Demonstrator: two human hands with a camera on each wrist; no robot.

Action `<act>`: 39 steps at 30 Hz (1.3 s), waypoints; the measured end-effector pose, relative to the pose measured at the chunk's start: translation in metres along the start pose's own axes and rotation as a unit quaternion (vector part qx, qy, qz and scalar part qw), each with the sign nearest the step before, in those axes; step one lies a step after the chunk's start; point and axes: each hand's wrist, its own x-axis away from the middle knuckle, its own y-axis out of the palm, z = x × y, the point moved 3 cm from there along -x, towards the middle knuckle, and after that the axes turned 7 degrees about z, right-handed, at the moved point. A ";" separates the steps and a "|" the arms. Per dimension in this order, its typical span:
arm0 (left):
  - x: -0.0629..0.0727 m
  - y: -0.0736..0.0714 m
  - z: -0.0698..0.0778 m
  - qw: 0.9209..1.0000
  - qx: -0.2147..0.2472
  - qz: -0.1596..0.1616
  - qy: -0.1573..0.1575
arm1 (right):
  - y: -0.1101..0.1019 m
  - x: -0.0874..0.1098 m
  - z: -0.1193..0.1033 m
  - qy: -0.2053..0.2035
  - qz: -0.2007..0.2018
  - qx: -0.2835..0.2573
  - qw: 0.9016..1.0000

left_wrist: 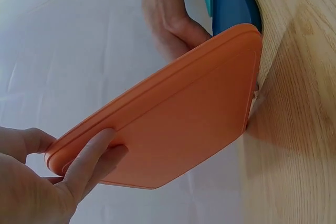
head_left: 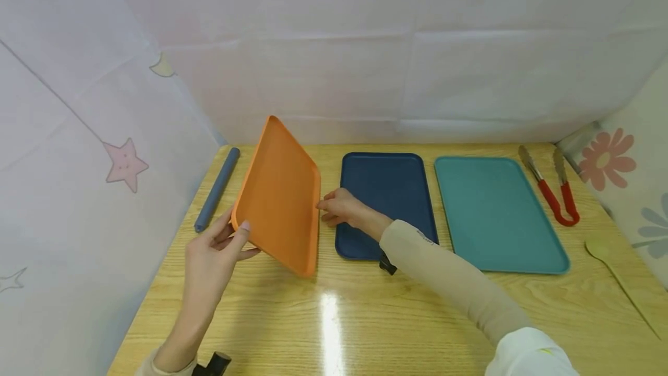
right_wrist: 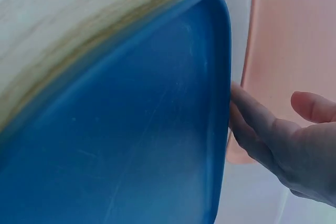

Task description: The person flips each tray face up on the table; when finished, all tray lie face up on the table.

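Observation:
My left hand (head_left: 211,257) grips the near left corner of an orange tray (head_left: 284,196), thumb on the inner face and fingers on the underside. The tray is tilted up on its right long side, its underside (left_wrist: 184,114) facing the left wrist camera. At that lower right side is my right hand (head_left: 344,209), with fingers fairly straight and thumb apart in the right wrist view. Whether its fingertips touch the orange rim I cannot tell. Beneath the right forearm lies a dark blue tray (head_left: 383,184), flat on the table.
A teal tray (head_left: 496,213) lies to the right on the wooden table (head_left: 365,318). Beyond it are red-handled tongs (head_left: 555,202) and a green long-handled spoon (head_left: 600,251). At the left edge lies a grey-blue rod (head_left: 217,190). A pale cloth wall (head_left: 339,45) stands behind.

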 end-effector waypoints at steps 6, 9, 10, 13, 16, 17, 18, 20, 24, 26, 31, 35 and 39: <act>-0.005 -0.008 -0.002 0.998 0.052 0.008 -0.025 | 0.002 -0.002 0.001 -0.028 0.004 0.033 0.999; -0.007 -0.011 -0.002 0.997 0.074 0.009 -0.033 | 0.003 -0.004 0.003 -0.034 0.008 0.039 0.999; -0.008 -0.012 -0.003 0.996 0.082 0.008 -0.036 | 0.003 -0.005 0.004 -0.034 0.009 0.039 0.999; -0.009 -0.014 -0.005 0.994 0.104 0.000 -0.043 | 0.002 -0.007 0.007 -0.034 0.014 0.035 0.999; -0.010 -0.016 -0.006 0.992 0.121 -0.014 -0.043 | 0.000 -0.008 0.009 -0.032 0.020 0.033 0.999; -0.011 -0.016 -0.006 0.991 0.124 -0.020 -0.041 | -0.002 -0.008 0.009 -0.030 0.020 0.032 0.999; -0.011 -0.017 -0.006 0.991 0.127 -0.025 -0.040 | -0.003 -0.008 0.009 -0.029 0.020 0.032 0.999; -0.013 -0.017 -0.007 0.991 0.124 -0.039 -0.034 | -0.004 -0.007 0.009 -0.025 0.015 0.024 0.999; -0.019 -0.017 -0.009 0.990 0.122 -0.072 -0.023 | -0.008 -0.003 0.006 -0.024 0.005 0.009 1.000; -0.026 -0.019 -0.012 0.986 0.133 -0.095 -0.023 | -0.011 -0.003 0.006 -0.024 0.003 0.003 1.000; -0.048 -0.028 -0.025 0.966 0.188 -0.163 -0.078 | -0.015 -0.004 0.005 -0.015 0.003 -0.002 1.000; -0.069 -0.036 -0.039 0.951 0.186 -0.202 -0.141 | -0.016 -0.004 0.005 -0.007 0.002 -0.001 1.000; -0.090 -0.041 -0.051 0.944 0.144 -0.229 -0.188 | -0.018 -0.004 0.004 0.000 0.000 -0.003 1.000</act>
